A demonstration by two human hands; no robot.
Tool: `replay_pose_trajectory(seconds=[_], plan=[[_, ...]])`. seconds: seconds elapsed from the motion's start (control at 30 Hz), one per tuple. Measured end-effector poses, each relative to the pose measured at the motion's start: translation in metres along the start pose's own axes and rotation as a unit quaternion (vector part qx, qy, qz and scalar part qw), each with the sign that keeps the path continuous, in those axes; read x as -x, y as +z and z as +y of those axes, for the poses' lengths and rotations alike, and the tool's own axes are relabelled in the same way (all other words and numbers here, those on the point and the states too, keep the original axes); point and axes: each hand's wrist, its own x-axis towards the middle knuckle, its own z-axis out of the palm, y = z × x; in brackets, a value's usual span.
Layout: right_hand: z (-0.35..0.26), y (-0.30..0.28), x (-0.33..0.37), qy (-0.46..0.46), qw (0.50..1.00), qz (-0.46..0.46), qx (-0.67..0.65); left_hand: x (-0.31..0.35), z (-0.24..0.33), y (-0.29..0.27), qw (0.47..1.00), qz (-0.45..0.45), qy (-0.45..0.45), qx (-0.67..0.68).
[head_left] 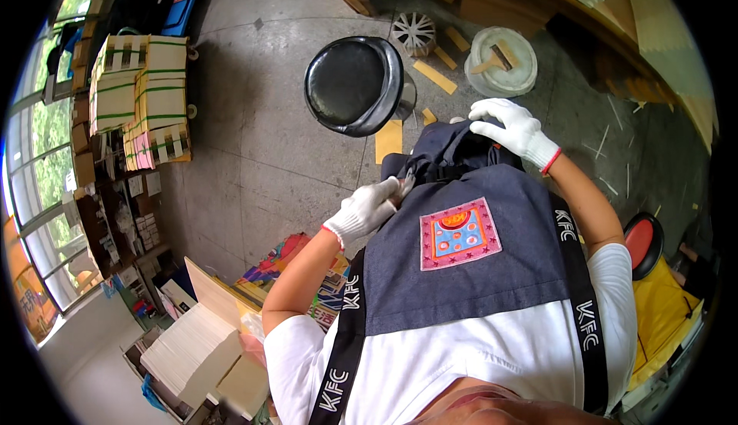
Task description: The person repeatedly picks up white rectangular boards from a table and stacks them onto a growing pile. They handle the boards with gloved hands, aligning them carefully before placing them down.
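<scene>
A dark blue denim apron (530, 271) with a pink-bordered, colourful square patch (460, 233) covers my front, over a white shirt. Both hands wear white knitted gloves. My left hand (365, 210) is closed at the apron's left side near the waist. A small greyish thing shows at its fingertips, too unclear to name. My right hand (513, 131) rests at the bunched lower part of the apron, thumb and fingers apart and stretched across the dark cloth. A black strap with a buckle (446, 173) lies across the apron between the hands.
Ahead stands a round black stool (350, 85). Beyond my right hand are a white bucket (503, 67) with a wooden brush (498, 57) on top, and yellowish strips (435, 77) on the floor. Strapped paper stacks (142, 98) stand far left; a paper pile (188, 352) is near left.
</scene>
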Motion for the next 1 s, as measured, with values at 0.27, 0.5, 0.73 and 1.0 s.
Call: replay_pose_trajectory(seconds=[0.27,0.5,0.73,1.0], plan=[[-0.042,0.006,-0.036,-0.156,0.981,-0.054,0.097,-0.033,0.014,-0.011,0.993,0.029,0.053,-0.102],[-0.05,0.079,-0.069,-0.205,0.91,-0.217,0.286,-0.007,-0.039,-0.014,0.983,0.125,-0.082,-0.109],[-0.053,0.07,-0.082,-0.116,0.951,-0.277,0.077,-0.074,-0.193,0.211,0.972,0.04,-0.221,0.069],[0.11,-0.033,0.004,0.487,0.809,-0.309,0.117,-0.043,-0.175,0.238,0.782,0.217,-0.225,0.539]])
